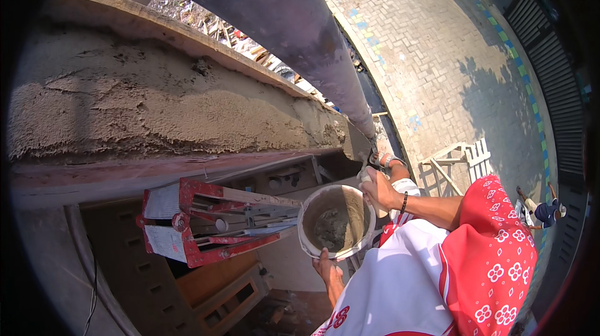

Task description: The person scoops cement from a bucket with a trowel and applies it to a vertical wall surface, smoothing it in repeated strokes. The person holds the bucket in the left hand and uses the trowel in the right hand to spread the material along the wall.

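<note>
A pale, mortar-smeared bucket (305, 223) is in front of my body, with wet grey mortar (334, 227) inside. My left hand (327, 270) grips its near rim, thumb over the edge. At the bucket's far right side is my right hand (380, 190), its fingers closed; what they hold is too small and blurred to make out. A dark bead bracelet (404, 203) circles that wrist. Left of the bucket runs a ledge or wall face coated in rough, damp-looking plaster (156, 108). Whatever supports the bucket is hidden.
A red stepladder (181, 222) stands left of the bucket. A thick dark pole (294, 30) slants across the top. Wooden boards (169, 39) edge the plaster. Far below lie a paved street (419, 42), a white wooden frame (459, 164) and a person (545, 213) at right.
</note>
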Demonstrator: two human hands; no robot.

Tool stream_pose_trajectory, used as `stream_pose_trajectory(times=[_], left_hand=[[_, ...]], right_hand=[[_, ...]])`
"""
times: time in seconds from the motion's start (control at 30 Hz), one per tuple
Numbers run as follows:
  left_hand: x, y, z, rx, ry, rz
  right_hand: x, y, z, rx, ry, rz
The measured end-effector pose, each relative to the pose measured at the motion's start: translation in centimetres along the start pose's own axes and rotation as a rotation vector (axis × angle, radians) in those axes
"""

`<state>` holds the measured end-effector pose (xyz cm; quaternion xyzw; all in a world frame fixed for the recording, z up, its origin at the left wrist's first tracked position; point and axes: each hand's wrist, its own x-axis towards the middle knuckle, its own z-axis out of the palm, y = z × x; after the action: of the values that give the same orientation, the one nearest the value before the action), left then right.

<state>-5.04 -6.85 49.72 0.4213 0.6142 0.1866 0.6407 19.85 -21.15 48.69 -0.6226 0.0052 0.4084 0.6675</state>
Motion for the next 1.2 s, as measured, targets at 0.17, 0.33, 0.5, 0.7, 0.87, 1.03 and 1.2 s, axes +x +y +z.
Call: stream_pose_trajectory(times=[0.17,0.33,0.5,0.7,0.87,1.03,1.2], left_hand=[[-0.4,-0.4,0.2,-0.017,0.078,-0.036],[-1.1,-0.7,-0.4,-0.029,0.03,-0.032],[-1.6,-0.8,-0.5,-0.015,0.055,-0.032],[-0.8,-1.4,-1.1,0.035,0.162,-0.08],[0.3,-0.8,-0.9,0.112,0.063,-0.023],[1.7,-0.1,-0.1,0.132,0.056,-0.073],[1.6,-0.1,0.1,0.084,0.061,0.008]], right_hand=[[4.8,2.1,1.6,0.272,0.009,0.023],[9.2,1.7,4.3,0.252,0.164,0.106],[10.8,4.4,6.3,-0.467,0.15,-0.145],[9.1,5.6,7.5,-0.445,0.067,-0.102],[6.9,8.2,8.4,-0.473,0.08,-0.23],[2.4,8.5,7.8,-0.571,0.117,-0.287],[-0.1,8.0,3.5,-0.148,0.15,0.127]])
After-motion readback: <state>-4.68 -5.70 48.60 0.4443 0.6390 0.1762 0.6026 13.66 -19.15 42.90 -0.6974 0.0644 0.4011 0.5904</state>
